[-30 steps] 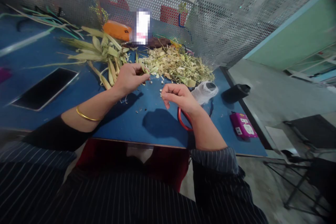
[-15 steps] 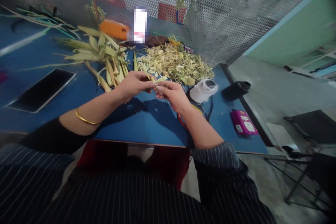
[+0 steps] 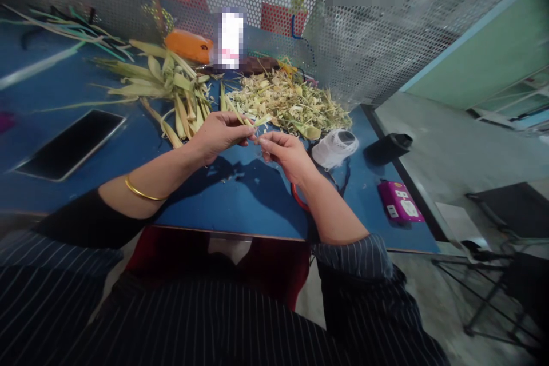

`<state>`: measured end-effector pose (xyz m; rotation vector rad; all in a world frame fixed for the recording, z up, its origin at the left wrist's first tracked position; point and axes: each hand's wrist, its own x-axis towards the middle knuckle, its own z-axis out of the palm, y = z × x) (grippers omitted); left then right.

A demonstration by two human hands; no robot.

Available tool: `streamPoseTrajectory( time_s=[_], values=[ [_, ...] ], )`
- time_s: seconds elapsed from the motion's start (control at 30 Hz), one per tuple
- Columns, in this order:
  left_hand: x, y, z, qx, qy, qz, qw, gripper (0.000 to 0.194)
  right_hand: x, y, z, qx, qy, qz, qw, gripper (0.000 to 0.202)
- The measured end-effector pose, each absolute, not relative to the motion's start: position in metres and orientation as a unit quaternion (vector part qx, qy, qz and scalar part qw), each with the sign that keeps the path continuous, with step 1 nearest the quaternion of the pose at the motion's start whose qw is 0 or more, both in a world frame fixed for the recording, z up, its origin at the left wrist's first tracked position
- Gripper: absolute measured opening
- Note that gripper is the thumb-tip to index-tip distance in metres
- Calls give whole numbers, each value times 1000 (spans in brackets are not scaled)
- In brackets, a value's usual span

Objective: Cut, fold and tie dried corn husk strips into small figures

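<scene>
Over the front of the blue table, my left hand (image 3: 219,136) pinches pale green strips of corn husk (image 3: 262,120) between thumb and fingers. Close beside it, my right hand (image 3: 283,153) is closed in a pinch at the strips' lower end. What lies between its fingertips is too small to make out. Beyond both hands spreads a heap of shredded husk (image 3: 295,100). A bunch of longer corn husks (image 3: 175,86) lies to the left of the heap. Right of my right hand is a cone of white thread (image 3: 334,148). Part of a red loop (image 3: 298,197) shows under my right wrist.
A dark phone (image 3: 72,146) lies on the left of the table (image 3: 231,206). An orange packet (image 3: 189,47) and a blurred-out bright object (image 3: 230,39) are at the back, before a perforated metal screen (image 3: 355,51). A black cone (image 3: 388,148) and purple packet (image 3: 400,201) stand near the right edge.
My right hand's fingertips have drawn slightly away from my left, leaving a small gap between the hands. The left hand still holds the husk strips. The whole view has shifted a little.
</scene>
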<state>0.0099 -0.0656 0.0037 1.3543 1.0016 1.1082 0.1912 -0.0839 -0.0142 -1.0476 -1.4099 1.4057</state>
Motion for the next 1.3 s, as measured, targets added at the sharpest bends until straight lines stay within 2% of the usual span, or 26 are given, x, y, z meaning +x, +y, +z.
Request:
streamPoseTrajectory(
  time_s=[0.13, 0.47, 0.63, 0.73, 0.87, 1.0, 1.1, 1.17, 1.23, 1.3],
  values=[
    [10, -65, 5, 572, 429, 470, 517, 15, 190, -84, -15, -439, -591, 523, 429, 20],
    [7, -55, 0, 562, 443, 493, 494, 15, 190, -92, -4, -347, -622, 455, 534, 19],
    [7, -57, 1, 576, 454, 494, 467, 12, 189, -93, -4, -377, -652, 424, 503, 20],
    [6, -56, 3, 574, 457, 500, 460, 12, 189, -96, -5, -410, -700, 346, 471, 19],
    [5, -55, 2, 603, 461, 495, 423, 13, 190, -101, -2, -385, -803, 172, 422, 14],
    [1, -55, -4, 708, 448, 413, 357, 12, 193, -103, 5, -357, -836, 67, 410, 16],
    [2, -62, -1, 799, 381, 308, 349, 10, 197, -99, 8, -374, -812, 81, 441, 16],
    [3, -70, 5, 838, 308, 235, 384, 8, 199, -94, 5, -388, -797, 105, 451, 15],
    [4, -77, 12, 836, 269, 218, 427, 11, 201, -86, -1, -414, -780, 154, 444, 14],
    [5, -79, 17, 818, 270, 254, 440, 16, 203, -79, -9, -453, -757, 222, 416, 14]
  ],
)
